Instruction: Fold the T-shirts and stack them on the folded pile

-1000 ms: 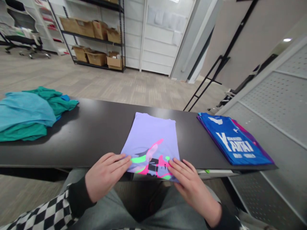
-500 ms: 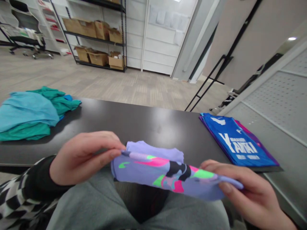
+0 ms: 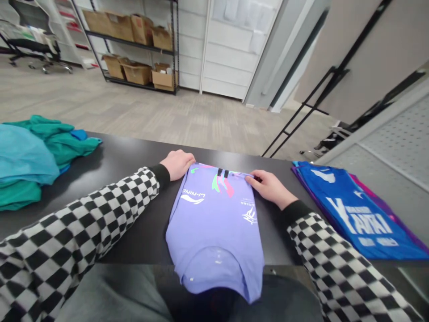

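Observation:
A folded lavender shirt (image 3: pixel 217 228) with white lettering and pink, green and black patches lies on the dark table, its neckline hanging over the near edge. My left hand (image 3: pixel 179 164) grips its far left corner, fingers closed on the cloth. At the far right corner, my right hand (image 3: pixel 268 185) pinches the fabric between thumb and fingers. The shirt's far edge runs between both hands.
A heap of teal and light-blue garments (image 3: pixel 30 161) sits at the table's left. Folded blue and purple shirts (image 3: pixel 358 210) are stacked at the right. Beyond the dark table (image 3: pixel 134 156) stand a shelf with cardboard boxes (image 3: pixel 137 74) and a black metal frame (image 3: pixel 301 107).
Both hands have moved forward, away from my body, carrying the shirt's folded edge to the far side. The shirt, earlier held up near my lap, now lies mostly flat on the table.

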Tool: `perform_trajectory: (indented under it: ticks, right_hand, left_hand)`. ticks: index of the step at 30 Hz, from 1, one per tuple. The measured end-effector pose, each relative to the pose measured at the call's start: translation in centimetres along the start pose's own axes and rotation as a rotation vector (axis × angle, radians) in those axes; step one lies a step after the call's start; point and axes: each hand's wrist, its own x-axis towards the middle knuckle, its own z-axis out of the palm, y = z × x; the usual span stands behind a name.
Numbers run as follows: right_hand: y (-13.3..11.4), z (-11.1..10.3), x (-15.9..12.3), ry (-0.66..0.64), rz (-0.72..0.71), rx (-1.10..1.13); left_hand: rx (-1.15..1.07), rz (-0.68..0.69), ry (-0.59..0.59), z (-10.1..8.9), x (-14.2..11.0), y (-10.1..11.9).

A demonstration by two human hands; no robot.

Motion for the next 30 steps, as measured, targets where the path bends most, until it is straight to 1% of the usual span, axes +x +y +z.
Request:
perform_trajectory:
  ticks: [3, 5, 11, 14, 16, 19, 22, 24, 27, 29, 30]
  right_hand:
    - [1.0, 0.4, 2.0, 0.054, -0.045, -0.129]
    - [1.7, 0.4, 3.4, 0.075, -0.056, -0.165]
    - [3.9, 0.5, 8.2, 0.117, -0.067, -0.191]
    - [4.7, 0.7, 10.1, 0.132, -0.065, -0.229]
    - [5.0, 0.8, 10.7, 0.152, -0.062, -0.260]
    - [5.0, 0.9, 10.4, 0.180, -0.070, -0.306]
    - [4.6, 0.8, 9.4, 0.195, -0.079, -0.315]
    - [4.4, 0.8, 8.9, 0.194, -0.084, -0.314]
    - [4.0, 0.7, 8.3, 0.188, -0.079, -0.331]
    - [3.9, 0.7, 8.1, 0.176, -0.069, -0.331]
    - [3.8, 0.8, 8.0, 0.170, -0.065, -0.327]
  left_hand:
    - [0.027, 0.033, 0.010, 0.7, 1.9, -0.6]
    - [0.015, 0.033, 0.029, 0.8, 3.3, -1.2]
    - [-0.036, -0.042, 0.096, 1.4, 7.5, -3.1]
    - [-0.045, -0.106, 0.122, 1.3, 8.3, -2.9]
    - [-0.034, -0.156, 0.141, 0.9, 8.0, -2.3]
    - [0.018, -0.211, 0.140, 0.1, 6.1, -1.3]
    - [0.042, -0.203, 0.102, -0.5, 2.6, -0.5]
    - [0.020, -0.173, 0.086, -0.7, -0.4, -0.1]
    - [-0.062, -0.068, 0.066, -0.5, -4.9, 0.8]
    - [-0.107, -0.002, 0.027, -0.3, -7.5, 1.7]
    - [-0.118, 0.009, 0.005, -0.2, -8.5, 2.3]
